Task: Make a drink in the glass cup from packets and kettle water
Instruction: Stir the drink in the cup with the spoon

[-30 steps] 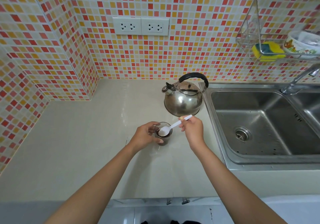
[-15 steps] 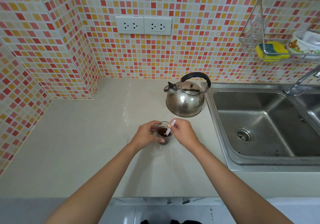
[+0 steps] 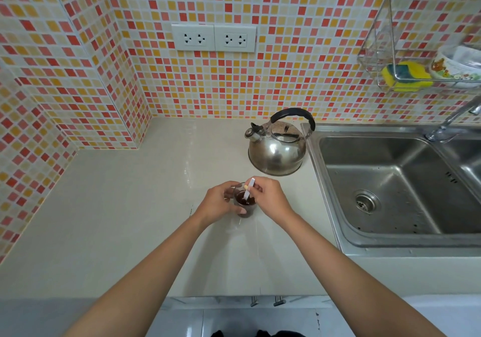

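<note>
A small glass cup (image 3: 245, 206) with dark brown drink stands on the pale counter (image 3: 130, 206). My left hand (image 3: 217, 202) wraps its left side. My right hand (image 3: 270, 197) pinches the handle of a white plastic spoon (image 3: 248, 190), whose bowl dips into the drink. Behind the cup stands a steel kettle (image 3: 277, 151) with a black handle, spout to the left. No packets are in view.
A steel sink (image 3: 390, 188) with its tap (image 3: 453, 123) lies right of the kettle. A wire rack (image 3: 406, 76) on the tiled wall holds a yellow sponge and a bowl. Two sockets (image 3: 213, 38) sit on the wall above the counter.
A second ago the spoon was held above the cup, bowl up over the rim. My right hand has since swung in and lowered the spoon into the drink.
</note>
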